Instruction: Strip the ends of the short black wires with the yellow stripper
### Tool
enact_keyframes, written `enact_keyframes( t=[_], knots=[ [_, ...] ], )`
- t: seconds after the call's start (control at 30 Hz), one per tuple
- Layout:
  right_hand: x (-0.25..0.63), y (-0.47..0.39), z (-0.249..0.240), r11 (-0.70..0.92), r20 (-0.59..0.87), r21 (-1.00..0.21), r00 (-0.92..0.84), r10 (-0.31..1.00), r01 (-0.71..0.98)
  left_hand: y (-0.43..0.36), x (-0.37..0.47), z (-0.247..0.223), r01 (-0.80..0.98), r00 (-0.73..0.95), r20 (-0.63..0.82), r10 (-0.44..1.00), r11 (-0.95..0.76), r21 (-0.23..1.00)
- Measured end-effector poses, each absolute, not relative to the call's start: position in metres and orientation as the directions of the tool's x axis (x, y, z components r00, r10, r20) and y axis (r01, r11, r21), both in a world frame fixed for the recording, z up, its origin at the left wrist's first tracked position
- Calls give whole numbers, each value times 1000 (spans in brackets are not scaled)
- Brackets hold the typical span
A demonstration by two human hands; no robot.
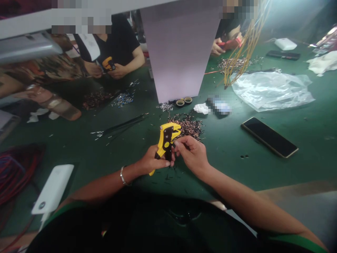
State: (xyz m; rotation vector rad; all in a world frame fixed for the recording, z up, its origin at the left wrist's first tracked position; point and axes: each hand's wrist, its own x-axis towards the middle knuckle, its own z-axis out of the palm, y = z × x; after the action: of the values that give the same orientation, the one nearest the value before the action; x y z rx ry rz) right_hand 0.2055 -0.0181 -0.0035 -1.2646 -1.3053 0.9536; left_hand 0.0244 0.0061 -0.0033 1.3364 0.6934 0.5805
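Observation:
My left hand is wrapped round the handles of a yellow and black wire stripper, its jaws pointing up and to the right. Close beside the tool's jaws, my right hand has thumb and forefinger pinched together; what lies between them is too small to make out. Just beyond both hands a pile of short copper-ended wire pieces is spread on the green table. Small dark scraps lie scattered below my hands.
A phone lies at right, before a clear plastic bag. Two tape rolls sit by a pale upright panel. At left are a white power bank and coiled red wire. Co-workers hold tools across the table.

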Motion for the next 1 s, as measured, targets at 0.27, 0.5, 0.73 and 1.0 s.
enact_keyframes(
  t=[0.27, 0.5, 0.73, 1.0],
  knots=[
    [205, -20, -1, 132, 144, -982, 83, 986, 135, 5, 26, -6, 18, 645, -108, 757, 126, 992],
    [204, -22, 1, 218, 240, -959, 106, 965, 181, 3, 27, -5, 16, 624, -109, 774, 127, 992],
    [205, -23, -1, 277, 303, -927, 68, 951, 253, 2, 29, 2, 69, 617, -109, 779, 84, 994],
    [205, -22, -4, 238, 268, -915, 50, 962, 325, 3, 30, 2, 104, 590, -107, 800, 56, 993]
  ],
)
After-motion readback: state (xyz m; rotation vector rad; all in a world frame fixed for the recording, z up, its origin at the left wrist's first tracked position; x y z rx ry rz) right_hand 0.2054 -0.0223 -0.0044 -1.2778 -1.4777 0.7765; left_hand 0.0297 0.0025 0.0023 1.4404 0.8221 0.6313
